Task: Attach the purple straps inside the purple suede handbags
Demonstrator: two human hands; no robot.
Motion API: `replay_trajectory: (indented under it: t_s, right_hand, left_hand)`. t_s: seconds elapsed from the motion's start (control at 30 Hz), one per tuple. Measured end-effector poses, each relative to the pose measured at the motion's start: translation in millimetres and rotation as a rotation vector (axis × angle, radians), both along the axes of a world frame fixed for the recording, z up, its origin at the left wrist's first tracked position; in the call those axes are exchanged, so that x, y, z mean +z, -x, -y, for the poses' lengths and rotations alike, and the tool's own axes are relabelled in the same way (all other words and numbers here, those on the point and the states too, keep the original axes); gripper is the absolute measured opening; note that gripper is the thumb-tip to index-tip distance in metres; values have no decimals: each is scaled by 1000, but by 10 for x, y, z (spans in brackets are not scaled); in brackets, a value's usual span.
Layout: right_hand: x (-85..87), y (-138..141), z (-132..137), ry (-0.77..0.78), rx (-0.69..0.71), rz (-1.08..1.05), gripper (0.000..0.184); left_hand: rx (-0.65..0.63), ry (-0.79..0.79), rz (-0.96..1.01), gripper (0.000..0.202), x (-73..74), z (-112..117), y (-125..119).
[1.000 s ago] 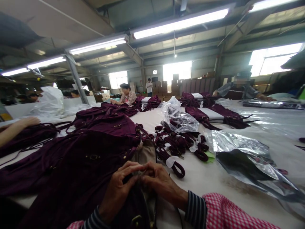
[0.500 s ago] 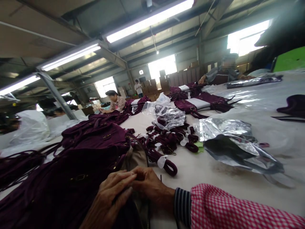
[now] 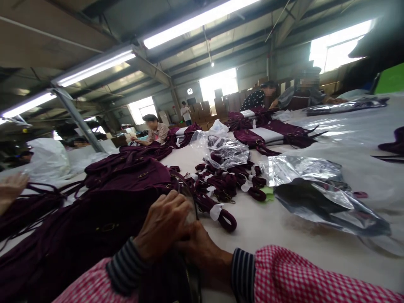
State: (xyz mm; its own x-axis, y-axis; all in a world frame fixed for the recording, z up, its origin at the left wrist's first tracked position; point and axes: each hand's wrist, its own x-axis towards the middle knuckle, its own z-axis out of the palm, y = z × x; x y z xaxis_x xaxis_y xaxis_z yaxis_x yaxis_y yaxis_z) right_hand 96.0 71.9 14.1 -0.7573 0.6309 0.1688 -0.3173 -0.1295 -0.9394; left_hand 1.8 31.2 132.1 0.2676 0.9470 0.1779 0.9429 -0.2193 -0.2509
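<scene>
My left hand (image 3: 164, 225) lies curled over the open mouth of a dark purple handbag (image 3: 94, 235) at the near edge of the white table (image 3: 284, 235). Its fingers press down on the bag's rim. My right hand (image 3: 197, 248) sits just under and behind it, closed against the same bag opening; what its fingers hold is hidden. Both wrists wear striped cuffs under pink checked sleeves. A heap of more purple bags (image 3: 132, 168) lies behind the one I touch.
Rolled purple straps with white tags (image 3: 227, 187) lie to the right of my hands. Crumpled silver plastic bags (image 3: 315, 189) and a clear bag (image 3: 225, 151) lie further right. Another person's hand (image 3: 11, 189) is at the far left. Several people work at the table's far end.
My left hand has risen over the right and now covers the bag's mouth, hiding the beige lining. The view shifted slightly; another person's hand appeared at the left.
</scene>
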Motion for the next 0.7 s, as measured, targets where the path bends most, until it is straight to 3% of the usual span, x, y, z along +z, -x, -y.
replay_trajectory:
  t_s: [0.07,0.23,0.37,0.47,0.57,0.7]
  right_hand:
    - [4,2,6,-29,-9,-46,3]
    - [-8,-39,-2,-227,46,-26,13]
    - [-60,-40,-8,-226,48,-42,14]
    - [-82,-28,-18,-182,-13,8,20]
    - [-86,-8,-17,-131,-20,-4,19]
    - [-104,57,23,-119,-19,-89,17]
  left_hand:
    - [-50,75,-65,14,-17,-245,-88]
    - [-85,181,-30,45,-197,-737,-55]
    - [-62,234,68,37,-218,-931,-44]
    - [3,178,231,19,-110,-955,-112]
    - [41,125,410,15,-26,-869,-194]
    - [34,262,585,20,-101,-634,-211]
